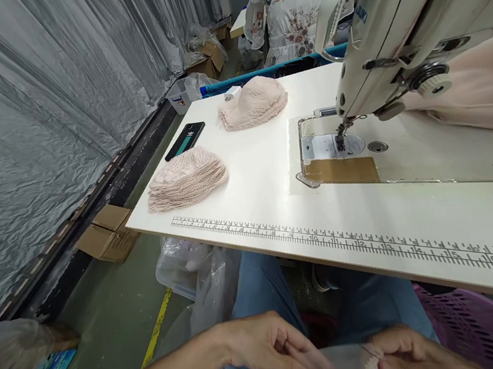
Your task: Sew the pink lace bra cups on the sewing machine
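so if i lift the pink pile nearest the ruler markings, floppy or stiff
The pink pile is likely floppy and light: its layers look thin and lacy. It may slide apart, as many stacked edges show with no visible tie. Rolling seems unlikely, since it lies broad and low.

A big, wrinkly silver sheet (48,117) hangs along the left side like a wall. The floor (106,336) is green with a yellow stripe (156,328). A brown box (108,235) sits near the shiny white counter (264,175).
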The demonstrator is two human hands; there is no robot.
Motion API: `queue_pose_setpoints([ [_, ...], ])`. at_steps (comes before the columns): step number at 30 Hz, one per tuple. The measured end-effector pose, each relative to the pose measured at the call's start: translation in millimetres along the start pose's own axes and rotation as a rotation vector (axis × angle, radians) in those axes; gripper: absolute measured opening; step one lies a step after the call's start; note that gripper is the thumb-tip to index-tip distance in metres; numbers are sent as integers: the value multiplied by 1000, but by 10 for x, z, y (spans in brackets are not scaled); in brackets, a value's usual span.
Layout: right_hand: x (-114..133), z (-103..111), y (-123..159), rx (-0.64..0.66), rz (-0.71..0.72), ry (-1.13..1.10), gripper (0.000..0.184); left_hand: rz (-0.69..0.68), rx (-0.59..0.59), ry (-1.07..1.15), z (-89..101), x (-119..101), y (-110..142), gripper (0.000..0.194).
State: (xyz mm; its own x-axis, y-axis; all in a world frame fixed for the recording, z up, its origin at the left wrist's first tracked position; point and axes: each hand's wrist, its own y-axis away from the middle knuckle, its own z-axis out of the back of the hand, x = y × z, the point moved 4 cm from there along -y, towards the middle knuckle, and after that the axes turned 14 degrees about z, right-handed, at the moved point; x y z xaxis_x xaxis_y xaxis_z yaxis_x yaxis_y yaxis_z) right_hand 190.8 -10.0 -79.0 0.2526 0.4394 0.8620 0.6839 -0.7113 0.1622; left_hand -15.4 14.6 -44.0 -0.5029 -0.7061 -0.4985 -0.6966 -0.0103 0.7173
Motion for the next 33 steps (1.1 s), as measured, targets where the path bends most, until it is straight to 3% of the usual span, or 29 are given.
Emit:
queue_pose_setpoints([
  [3,5,-22,-8,-37,-19,-12,39,35,-48,31,-1,57,-89,82],
  [7,-24,0,22,-102,-49,-11,42,27,-129,100,-4,88,-192,62],
  [11,-31,38,50,-181,-67,-16,40,66,-108,163,4,71,-210,56],
  [19,-11,19,1,-171,5,-126,38,59,-117,205,65,31,-147,54],
  [25,-129,26,-36,-293,141,-227,50,28,-180,240,142,88,-163,52],
  [33,-241,67,4,-373,147,-97,31,-17,-209,239,195,107,-100,48],
])
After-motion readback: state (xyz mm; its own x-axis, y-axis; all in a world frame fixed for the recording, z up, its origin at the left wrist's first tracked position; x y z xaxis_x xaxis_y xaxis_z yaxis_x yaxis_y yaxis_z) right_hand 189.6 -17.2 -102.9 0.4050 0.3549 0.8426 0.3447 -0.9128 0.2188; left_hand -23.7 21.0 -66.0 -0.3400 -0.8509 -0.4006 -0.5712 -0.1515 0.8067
